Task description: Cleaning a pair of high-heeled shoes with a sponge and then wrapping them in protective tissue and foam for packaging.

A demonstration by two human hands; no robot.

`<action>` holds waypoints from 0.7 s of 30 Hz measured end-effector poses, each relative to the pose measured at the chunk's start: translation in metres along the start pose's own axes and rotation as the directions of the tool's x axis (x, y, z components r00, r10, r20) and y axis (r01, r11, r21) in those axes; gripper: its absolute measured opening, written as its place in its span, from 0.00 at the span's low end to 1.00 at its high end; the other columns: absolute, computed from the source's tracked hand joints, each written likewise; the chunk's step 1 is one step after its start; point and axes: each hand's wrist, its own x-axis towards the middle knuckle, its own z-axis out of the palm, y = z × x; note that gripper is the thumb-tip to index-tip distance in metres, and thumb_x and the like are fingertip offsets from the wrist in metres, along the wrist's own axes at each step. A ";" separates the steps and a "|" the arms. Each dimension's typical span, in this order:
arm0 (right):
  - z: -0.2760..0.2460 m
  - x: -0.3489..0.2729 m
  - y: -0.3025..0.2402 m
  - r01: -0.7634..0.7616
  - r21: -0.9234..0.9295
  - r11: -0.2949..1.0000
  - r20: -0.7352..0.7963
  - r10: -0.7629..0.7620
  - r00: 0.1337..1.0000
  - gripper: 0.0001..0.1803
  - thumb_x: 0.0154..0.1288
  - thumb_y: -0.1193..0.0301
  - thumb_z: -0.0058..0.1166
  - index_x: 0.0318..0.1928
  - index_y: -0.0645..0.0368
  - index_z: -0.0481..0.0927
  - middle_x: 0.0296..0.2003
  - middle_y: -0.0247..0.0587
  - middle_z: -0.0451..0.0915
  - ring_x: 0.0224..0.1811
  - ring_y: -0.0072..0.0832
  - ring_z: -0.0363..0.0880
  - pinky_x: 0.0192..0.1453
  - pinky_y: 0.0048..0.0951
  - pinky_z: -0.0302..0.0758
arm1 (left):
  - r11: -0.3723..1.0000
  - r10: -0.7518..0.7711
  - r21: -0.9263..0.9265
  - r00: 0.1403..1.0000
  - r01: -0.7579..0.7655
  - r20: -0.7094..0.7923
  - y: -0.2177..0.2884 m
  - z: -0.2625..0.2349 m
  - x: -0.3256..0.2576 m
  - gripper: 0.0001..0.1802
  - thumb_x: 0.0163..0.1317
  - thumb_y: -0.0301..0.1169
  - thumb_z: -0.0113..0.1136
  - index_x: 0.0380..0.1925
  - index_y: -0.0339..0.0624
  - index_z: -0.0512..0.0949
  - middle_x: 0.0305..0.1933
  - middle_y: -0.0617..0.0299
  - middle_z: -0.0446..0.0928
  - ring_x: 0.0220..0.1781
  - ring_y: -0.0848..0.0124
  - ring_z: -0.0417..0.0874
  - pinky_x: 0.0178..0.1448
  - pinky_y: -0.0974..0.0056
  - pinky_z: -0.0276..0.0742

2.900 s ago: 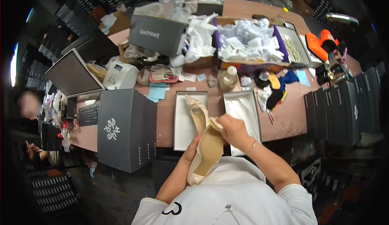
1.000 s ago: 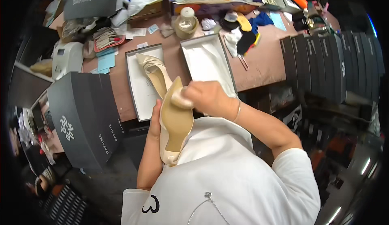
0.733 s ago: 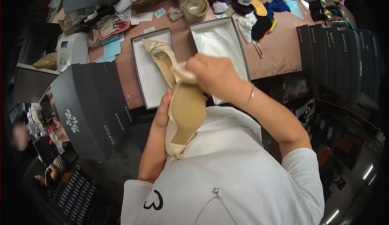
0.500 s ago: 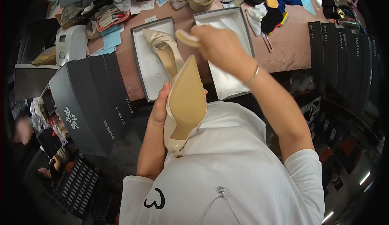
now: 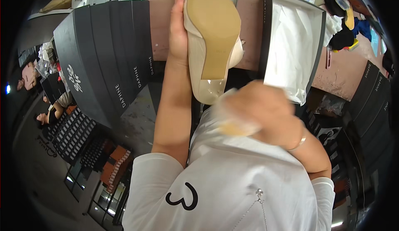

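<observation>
Holding smooth tan-soled shoe (image 5: 214,35) w/ L hand (image 5: 179,37).

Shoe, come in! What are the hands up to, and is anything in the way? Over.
Left hand holding shoe, sole showing. Right hand blurred, gripping pad near heel. Open box to the right, not blocking shoe.

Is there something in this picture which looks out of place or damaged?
Yes: the open box with white paper sticks out past the front edge of the table, which looks scuffed to the box's right. The shoe shows no clear damage.
</observation>
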 end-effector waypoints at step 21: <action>0.011 0.005 0.023 -0.676 0.607 0.418 0.490 0.473 0.732 0.39 0.66 0.62 0.58 0.69 0.68 0.56 0.59 0.48 0.70 0.64 0.30 0.66 0.65 0.31 0.65 | 0.962 0.028 -0.266 0.940 0.068 0.341 0.011 0.026 -0.020 0.41 0.65 0.64 0.34 0.59 0.38 0.68 0.56 0.46 0.72 0.54 0.55 0.77 0.56 0.55 0.76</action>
